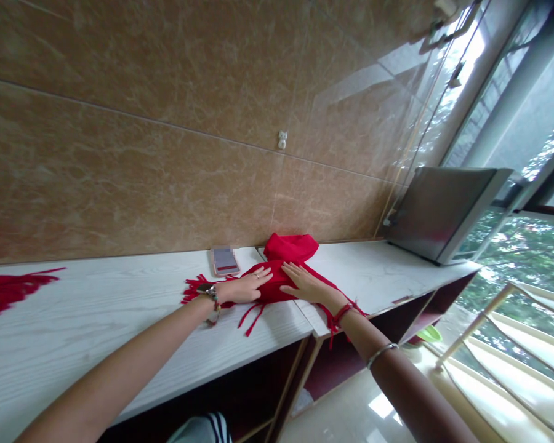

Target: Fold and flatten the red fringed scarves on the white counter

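A red fringed scarf (286, 258) lies bunched on the white wooden counter (96, 314), against the brown tiled wall. My left hand (247, 287) rests flat on its left part, fingers stretched out. My right hand (307, 283) presses flat on the cloth just to the right, fingers spread. The two hands lie close together, fingertips almost meeting. Red tassels (253, 317) stick out under my left wrist, which wears a watch and bracelet. A red string and a metal bangle circle my right wrist.
A small pink box (224, 261) sits on the counter behind my left hand. More red fringed cloth (7, 289) lies at the far left. A grey metal appliance (443, 212) stands at the counter's right end by the window. Open shelves run below.
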`<state>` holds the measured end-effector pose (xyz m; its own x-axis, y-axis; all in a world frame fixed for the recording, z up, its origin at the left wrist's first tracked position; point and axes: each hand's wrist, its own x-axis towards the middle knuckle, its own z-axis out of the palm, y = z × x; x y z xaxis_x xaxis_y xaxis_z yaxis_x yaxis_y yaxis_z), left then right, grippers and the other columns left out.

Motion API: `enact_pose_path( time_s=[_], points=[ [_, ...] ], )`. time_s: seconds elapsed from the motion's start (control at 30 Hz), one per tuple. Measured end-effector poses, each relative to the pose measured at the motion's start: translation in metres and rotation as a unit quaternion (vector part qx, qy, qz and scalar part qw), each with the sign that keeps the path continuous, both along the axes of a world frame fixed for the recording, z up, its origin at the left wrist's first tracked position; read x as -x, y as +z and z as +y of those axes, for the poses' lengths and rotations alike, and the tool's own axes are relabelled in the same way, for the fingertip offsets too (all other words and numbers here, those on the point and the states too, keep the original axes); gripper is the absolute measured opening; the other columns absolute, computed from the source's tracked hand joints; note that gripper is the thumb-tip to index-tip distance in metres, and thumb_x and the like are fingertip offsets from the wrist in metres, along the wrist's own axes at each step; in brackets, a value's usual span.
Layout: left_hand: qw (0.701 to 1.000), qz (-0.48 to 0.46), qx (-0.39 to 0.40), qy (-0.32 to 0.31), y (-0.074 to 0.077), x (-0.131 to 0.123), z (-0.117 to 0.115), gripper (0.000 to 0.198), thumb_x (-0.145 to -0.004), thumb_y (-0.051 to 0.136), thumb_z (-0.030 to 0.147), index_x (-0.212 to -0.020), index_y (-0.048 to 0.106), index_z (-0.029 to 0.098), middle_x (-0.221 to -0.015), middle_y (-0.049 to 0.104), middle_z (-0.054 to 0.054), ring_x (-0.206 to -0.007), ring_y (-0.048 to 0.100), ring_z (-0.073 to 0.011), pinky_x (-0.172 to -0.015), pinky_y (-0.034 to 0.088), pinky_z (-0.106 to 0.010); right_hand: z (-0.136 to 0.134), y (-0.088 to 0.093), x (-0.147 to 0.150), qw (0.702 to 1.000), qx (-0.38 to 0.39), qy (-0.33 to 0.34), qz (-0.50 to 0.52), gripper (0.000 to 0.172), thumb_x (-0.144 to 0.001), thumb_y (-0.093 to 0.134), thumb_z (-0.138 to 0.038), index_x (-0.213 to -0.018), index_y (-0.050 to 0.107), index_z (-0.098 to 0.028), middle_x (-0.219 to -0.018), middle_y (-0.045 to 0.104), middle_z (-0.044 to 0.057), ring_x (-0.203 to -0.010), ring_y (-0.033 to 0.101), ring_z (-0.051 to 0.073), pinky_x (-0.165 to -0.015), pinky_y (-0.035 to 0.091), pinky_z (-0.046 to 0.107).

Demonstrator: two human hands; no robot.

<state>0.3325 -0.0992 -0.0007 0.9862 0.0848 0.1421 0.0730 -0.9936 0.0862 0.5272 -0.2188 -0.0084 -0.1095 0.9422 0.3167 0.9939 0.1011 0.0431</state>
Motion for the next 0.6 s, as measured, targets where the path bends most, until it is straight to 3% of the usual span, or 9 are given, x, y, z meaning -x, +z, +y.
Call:
enact_pose_path(
  time_s=[0.07, 0.17, 0.3, 0.4, 0.5, 0.6],
  points=[
    [0.999, -0.028, 0.018, 0.014, 0.008, -0.006, 0.003, 0.048, -0.084, 0.031, 0.013, -0.132, 0.036, 0.013, -0.141, 0.030, -0.009, -0.131, 0.022, -0.0154, -0.106, 0.024, -0.030, 0.008, 0.012, 0.001, 0.999, -0.017, -0.022, 0.021, 0.052, -0.091, 0.029, -0.039, -0.132, 0.036, -0.008, -0.136, 0.038, 0.018, -0.129, 0.029, 0.024, -0.103, 0.029, 0.043],
    [0.993, -0.090, 0.017, 0.075, 0.007, -0.019, 0.006, 0.044, -0.092, 0.021, 0.024, -0.130, 0.039, 0.009, -0.140, 0.032, -0.012, -0.131, 0.024, -0.0169, -0.105, 0.024, -0.033, 0.023, 0.020, 0.002, 0.997, -0.040, -0.069, -0.001, 0.046, -0.092, 0.028, -0.032, -0.131, 0.037, -0.010, -0.135, 0.039, 0.017, -0.128, 0.031, 0.025, -0.100, 0.033, 0.046],
    [0.992, -0.040, 0.008, 0.116, -0.014, -0.029, 0.007, 0.050, -0.092, 0.026, 0.032, -0.135, 0.028, 0.008, -0.142, 0.025, -0.017, -0.131, 0.023, -0.0256, -0.101, 0.028, -0.044, 0.033, 0.002, 0.001, 0.992, 0.031, -0.080, -0.087, 0.036, -0.090, 0.038, -0.027, -0.123, 0.049, -0.017, -0.133, 0.043, 0.016, -0.125, 0.035, 0.030, -0.093, 0.039, 0.052],
    [0.994, -0.009, 0.022, 0.111, -0.024, -0.031, 0.007, 0.051, -0.092, 0.024, 0.031, -0.137, 0.024, 0.007, -0.143, 0.020, -0.018, -0.132, 0.019, -0.0254, -0.102, 0.026, -0.042, 0.032, -0.012, 0.000, 0.988, 0.062, -0.060, -0.131, 0.034, -0.090, 0.038, -0.023, -0.121, 0.051, -0.019, -0.137, 0.038, 0.015, -0.126, 0.032, 0.033, -0.088, 0.041, 0.056],
    [0.993, -0.004, 0.056, 0.104, -0.020, -0.027, 0.009, 0.051, -0.093, 0.021, 0.032, -0.137, 0.022, 0.007, -0.144, 0.020, -0.016, -0.133, 0.015, -0.0231, -0.105, 0.021, -0.039, 0.030, -0.011, -0.001, 0.983, 0.098, -0.067, -0.139, 0.035, -0.091, 0.034, -0.021, -0.123, 0.049, -0.020, -0.139, 0.034, 0.014, -0.128, 0.028, 0.032, -0.088, 0.040, 0.058],
    [0.990, -0.031, 0.090, 0.104, -0.014, -0.011, 0.012, 0.059, -0.091, 0.025, 0.043, -0.138, 0.019, 0.008, -0.145, 0.016, -0.016, -0.134, 0.013, -0.0224, -0.106, 0.018, -0.036, 0.029, 0.001, 0.000, 0.983, 0.121, -0.090, -0.107, 0.037, -0.092, 0.030, -0.023, -0.124, 0.048, -0.021, -0.140, 0.033, 0.014, -0.129, 0.026, 0.032, -0.091, 0.035, 0.059]
  ],
)
